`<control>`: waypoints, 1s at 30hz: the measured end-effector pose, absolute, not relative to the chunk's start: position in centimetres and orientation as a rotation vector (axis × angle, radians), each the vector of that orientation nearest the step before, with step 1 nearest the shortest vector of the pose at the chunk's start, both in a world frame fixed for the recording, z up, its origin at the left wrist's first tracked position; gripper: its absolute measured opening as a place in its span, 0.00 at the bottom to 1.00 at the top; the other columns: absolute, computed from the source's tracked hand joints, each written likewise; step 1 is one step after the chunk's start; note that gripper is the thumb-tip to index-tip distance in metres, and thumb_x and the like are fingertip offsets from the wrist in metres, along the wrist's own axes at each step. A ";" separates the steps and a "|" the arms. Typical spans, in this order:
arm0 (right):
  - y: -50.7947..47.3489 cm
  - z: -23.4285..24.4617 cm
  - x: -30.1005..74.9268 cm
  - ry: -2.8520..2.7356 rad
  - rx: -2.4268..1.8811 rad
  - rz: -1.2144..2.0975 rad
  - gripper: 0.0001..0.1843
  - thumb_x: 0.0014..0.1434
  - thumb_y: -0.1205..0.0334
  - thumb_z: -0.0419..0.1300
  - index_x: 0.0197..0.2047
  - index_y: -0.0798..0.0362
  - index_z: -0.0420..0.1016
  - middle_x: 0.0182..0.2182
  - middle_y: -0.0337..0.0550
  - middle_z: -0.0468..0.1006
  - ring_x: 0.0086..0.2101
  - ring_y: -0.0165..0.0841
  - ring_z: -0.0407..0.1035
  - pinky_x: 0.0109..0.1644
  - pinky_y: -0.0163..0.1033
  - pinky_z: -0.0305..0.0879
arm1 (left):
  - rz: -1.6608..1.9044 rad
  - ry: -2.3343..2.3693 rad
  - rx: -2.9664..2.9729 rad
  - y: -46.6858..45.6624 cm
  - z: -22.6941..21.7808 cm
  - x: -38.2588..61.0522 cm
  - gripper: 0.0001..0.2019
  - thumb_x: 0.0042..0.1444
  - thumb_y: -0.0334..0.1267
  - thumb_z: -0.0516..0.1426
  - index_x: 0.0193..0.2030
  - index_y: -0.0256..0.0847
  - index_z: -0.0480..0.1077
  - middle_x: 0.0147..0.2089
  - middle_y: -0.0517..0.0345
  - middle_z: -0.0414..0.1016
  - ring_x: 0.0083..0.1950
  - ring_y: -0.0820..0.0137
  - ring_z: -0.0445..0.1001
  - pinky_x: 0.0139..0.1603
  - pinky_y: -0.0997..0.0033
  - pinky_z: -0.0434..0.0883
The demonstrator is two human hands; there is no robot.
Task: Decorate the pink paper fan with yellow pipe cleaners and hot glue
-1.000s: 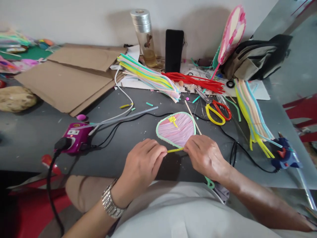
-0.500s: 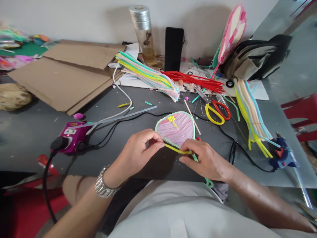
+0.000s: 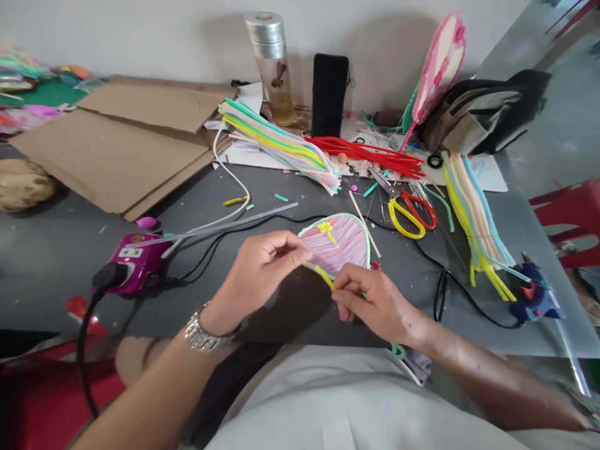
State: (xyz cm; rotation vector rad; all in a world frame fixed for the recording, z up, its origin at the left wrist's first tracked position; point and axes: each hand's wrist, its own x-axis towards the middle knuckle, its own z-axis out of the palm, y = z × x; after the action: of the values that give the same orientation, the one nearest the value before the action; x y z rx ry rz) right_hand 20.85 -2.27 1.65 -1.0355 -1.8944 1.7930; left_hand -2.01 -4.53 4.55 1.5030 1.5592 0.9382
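Observation:
My right hand pinches a short yellow pipe cleaner, whose free end points up and left. Just beyond that end is my left hand, thumb and forefinger tips together; whether anything is between them is hidden. Behind both hands lies a fan-shaped piece with a pink-purple striped face and a mint green rim. A small yellow flower-like shape sits on its upper left. My hands cover part of its lower edge. A green curl shows below my right wrist.
Scissors, bundled pipe cleaners, red pipe cleaners and another bundle lie beyond. A glue gun is at right, its black cord crossing the table. A purple power socket and cardboard stand left.
The yellow pipe cleaner stretched between both hands before. Now its left end is apart from my left fingertips, and my right hand has shifted slightly left along it.

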 end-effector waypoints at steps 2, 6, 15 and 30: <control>-2.0 1.8 20.6 -1.694 -1.101 1.839 0.08 0.66 0.59 0.60 0.35 0.51 0.68 0.25 0.37 0.79 0.26 0.29 0.72 0.32 0.34 0.66 | 1.023 1.611 1.422 -4.7 4.4 -1.7 0.12 0.64 0.43 0.59 0.31 0.39 0.74 0.28 0.60 0.76 0.30 0.72 0.71 0.32 0.75 0.67; -1.8 1.9 19.5 -1.607 -1.148 1.686 0.11 0.59 0.57 0.67 0.30 0.53 0.72 0.25 0.36 0.76 0.26 0.27 0.68 0.31 0.33 0.64 | 1.012 1.504 1.382 -5.6 3.3 0.1 0.09 0.61 0.41 0.61 0.34 0.38 0.76 0.31 0.58 0.80 0.32 0.71 0.74 0.34 0.74 0.70; -0.6 2.9 19.5 -1.827 -1.130 1.411 0.06 0.62 0.60 0.64 0.36 0.53 0.80 0.31 0.38 0.81 0.31 0.29 0.71 0.35 0.34 0.66 | 0.951 1.358 1.168 -5.1 2.8 0.7 0.12 0.61 0.42 0.62 0.30 0.38 0.72 0.26 0.59 0.77 0.27 0.73 0.72 0.29 0.76 0.69; 4.3 1.8 19.9 -1.693 -1.179 1.574 0.11 0.52 0.55 0.68 0.28 0.54 0.74 0.24 0.37 0.75 0.26 0.28 0.67 0.31 0.36 0.63 | 0.875 1.511 1.574 -4.7 2.0 0.2 0.05 0.60 0.34 0.60 0.35 0.39 0.78 0.30 0.61 0.81 0.28 0.72 0.74 0.31 0.75 0.67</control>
State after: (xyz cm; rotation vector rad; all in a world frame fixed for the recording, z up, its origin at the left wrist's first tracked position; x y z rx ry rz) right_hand 19.87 4.29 1.81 -1.1787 -1.6928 1.5743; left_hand 0.19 -4.74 1.97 1.5736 1.5110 0.8755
